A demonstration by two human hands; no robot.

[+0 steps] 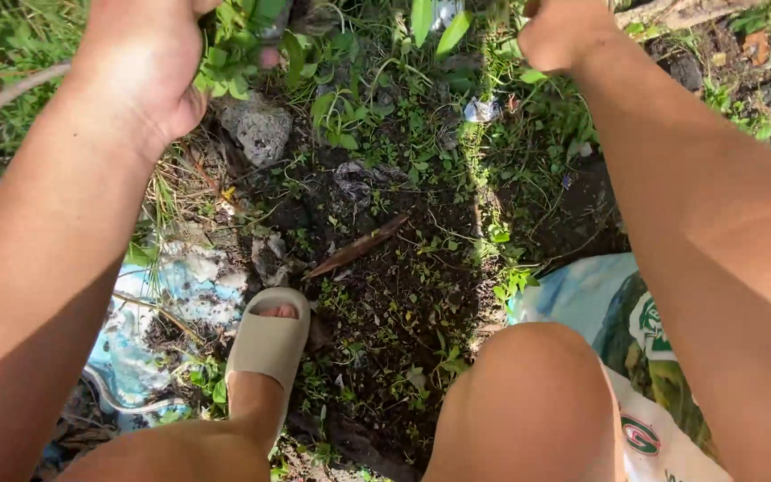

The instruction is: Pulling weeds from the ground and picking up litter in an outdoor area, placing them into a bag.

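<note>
Both bare forearms extend forward and away from the camera, converging slightly toward the top of the frame, sunlit on the inner sides. Left hand (140,67) at upper left, back of the hand toward the camera, fingers curled closed and partly cut off by the top edge; right hand (564,34) at upper right, closed in a fist, knuckles out of frame. Posture is a squat: both bare knees low in the frame, left foot (268,344) in a pale slide sandal planted between the arms.

grey rock (261,132), beige sandal (269,344), printed sack (644,357), torn blue plastic (149,321).
</note>
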